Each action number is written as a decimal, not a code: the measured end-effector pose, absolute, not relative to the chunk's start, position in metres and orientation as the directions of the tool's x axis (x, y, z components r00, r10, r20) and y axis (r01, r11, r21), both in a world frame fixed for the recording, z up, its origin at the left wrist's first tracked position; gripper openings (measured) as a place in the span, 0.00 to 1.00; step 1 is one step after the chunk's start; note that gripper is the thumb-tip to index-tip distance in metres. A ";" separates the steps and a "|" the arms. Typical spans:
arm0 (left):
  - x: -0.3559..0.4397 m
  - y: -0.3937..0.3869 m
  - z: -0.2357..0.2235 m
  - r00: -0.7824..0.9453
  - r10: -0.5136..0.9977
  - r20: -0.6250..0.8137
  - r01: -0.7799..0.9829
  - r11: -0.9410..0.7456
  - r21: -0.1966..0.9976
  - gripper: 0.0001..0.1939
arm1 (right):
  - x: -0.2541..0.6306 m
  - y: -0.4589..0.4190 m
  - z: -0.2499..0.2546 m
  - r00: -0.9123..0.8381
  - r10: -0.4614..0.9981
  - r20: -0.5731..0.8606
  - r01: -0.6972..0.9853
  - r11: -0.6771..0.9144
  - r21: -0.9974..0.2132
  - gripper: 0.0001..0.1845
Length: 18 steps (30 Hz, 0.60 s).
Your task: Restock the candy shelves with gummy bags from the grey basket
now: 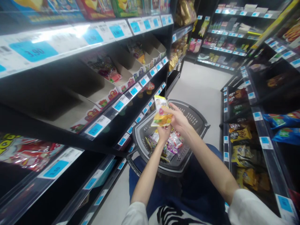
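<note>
Nearest my camera: the wearer's shirt (174,217), dark print on white, forearms reaching out past it.

Left: shelving (100,150) runs near to far, with blue-and-white price labels (96,128). Red packets (35,156) on a lower shelf at the near end; sloping card trays (103,89) above, a few packets in them.

Middle: dark basket (142,132), mixed small packets (173,150) inside. Above its left part, the yellow-and-white packet (162,114), printed face towards me, held clear of the pile. Long axis runs near to far in my view, roughly upright, top end farthest from the shirt.

Left hand (164,133) sits at the near, bottom edge, fingers closed on it; packet straight beyond that hand. Right hand (180,119) grips from the right side, fingers curled to the edge; packet lies left of this palm. Both touch, so I call neither nearer. Can't make out every fingertip.

Right: pale floor (199,82), then more shelving with yellow packets (241,153) and, farther right, blue packets (287,136).
</note>
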State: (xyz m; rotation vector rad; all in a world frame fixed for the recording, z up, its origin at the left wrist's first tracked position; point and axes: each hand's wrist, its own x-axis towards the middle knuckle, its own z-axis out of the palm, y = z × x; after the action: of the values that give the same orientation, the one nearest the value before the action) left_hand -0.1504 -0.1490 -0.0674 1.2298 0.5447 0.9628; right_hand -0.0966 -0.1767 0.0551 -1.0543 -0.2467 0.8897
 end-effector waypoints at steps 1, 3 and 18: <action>-0.150 -0.150 -0.068 0.554 0.819 0.146 -0.341 0.063 0.938 0.36 | -0.096 -0.174 0.051 0.650 0.710 -0.270 -0.535 0.176 -0.827 0.40; -0.148 -0.152 -0.069 0.582 0.791 0.189 -0.421 0.094 0.902 0.36 | -0.094 -0.172 0.046 0.684 0.673 -0.281 -0.515 0.173 -0.839 0.33; -0.154 -0.131 -0.061 0.577 0.817 -0.023 -0.492 0.370 0.788 0.25 | -0.076 -0.172 0.033 0.794 0.585 -0.165 -0.397 0.295 -0.869 0.18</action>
State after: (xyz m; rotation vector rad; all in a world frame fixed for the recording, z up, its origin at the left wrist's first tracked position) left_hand -0.1542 -0.1315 -0.0612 0.8246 0.4522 0.8771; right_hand -0.0755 -0.1719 0.0334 -1.0903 -0.1980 0.6593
